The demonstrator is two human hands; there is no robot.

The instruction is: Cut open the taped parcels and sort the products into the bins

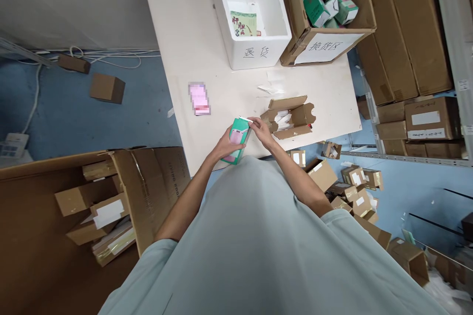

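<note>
A green and pink box (237,139) is held at the table's near edge, just in front of my body. My left hand (224,145) is wrapped round its left side, with the thumb across the front. At the box's top right corner, the fingers of my right hand (260,132) are pressed together at the white top flap. Right beside that hand stands an open small cardboard box (290,118) with white paper inside. A pixelated pink item (199,98) lies on the white table (185,49) to the left.
At the table's back stand a white foam box (254,54) holding a green booklet and a cardboard box (328,48) holding several green boxes. A large carton (148,192) is at lower left. Shelves with cartons (426,119) and piled boxes on the floor are at right.
</note>
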